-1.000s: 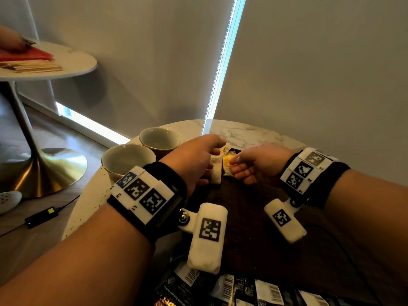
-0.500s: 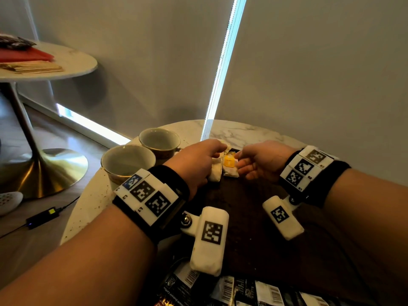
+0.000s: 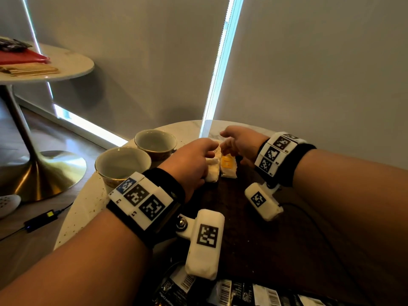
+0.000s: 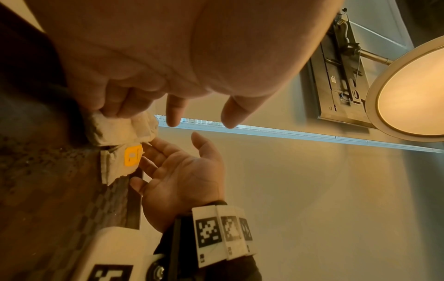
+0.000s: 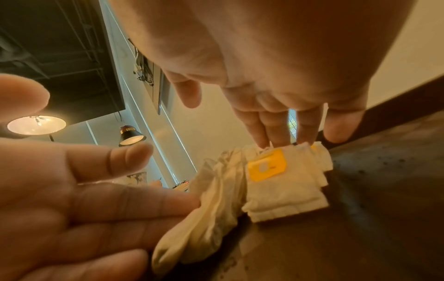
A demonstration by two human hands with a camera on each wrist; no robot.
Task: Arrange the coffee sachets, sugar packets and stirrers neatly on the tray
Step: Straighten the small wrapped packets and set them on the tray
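Note:
A stack of white sugar packets with a yellow label (image 3: 228,167) (image 5: 271,182) lies at the far end of the dark woven tray (image 3: 276,250). Beside it on the left lies a crumpled bundle of plain white packets (image 3: 212,172) (image 5: 211,205). My left hand (image 3: 194,160) presses its fingers (image 5: 173,201) against that bundle's side, index and thumb held off it. My right hand (image 3: 239,141) is open, and its straight fingertips (image 5: 276,136) touch the far edge of the yellow-label stack. Black coffee sachets (image 3: 242,294) lie at the tray's near edge. No stirrers show on the tray.
Two empty cups (image 3: 155,142) (image 3: 122,163) stand on the round marble table (image 3: 88,206) left of the tray. A second round table (image 3: 66,62) at the far left carries a red item and a tan stack. A cable box (image 3: 39,219) lies on the floor.
My right hand has let go of the yellow-label packets, opened, and moved to their far end. My left hand stays on the white bundle.

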